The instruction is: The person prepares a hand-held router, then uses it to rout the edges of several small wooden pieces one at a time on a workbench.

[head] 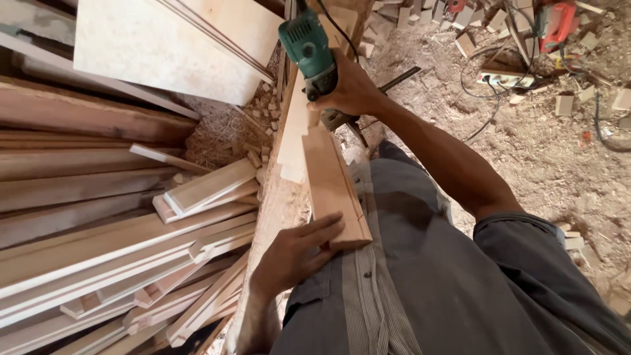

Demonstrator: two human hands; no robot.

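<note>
My right hand [348, 89] grips a green power tool [309, 49] with a black cord, held at the far end of a reddish wooden board [332, 184]. That board lies along the edge of a workbench [273, 204], on top of a paler plank [294, 131]. My left hand [296, 253] presses flat on the near end of the reddish board, fingers spread over its corner. The tool's working end is hidden behind my right hand.
Many long wooden boards [98, 197] and short offcuts [204, 187] are stacked to the left. A large pale panel [171, 43] leans at the top. Sawdust, small wood blocks, a power strip [506, 79], cables and a red tool [559, 23] litter the floor at right.
</note>
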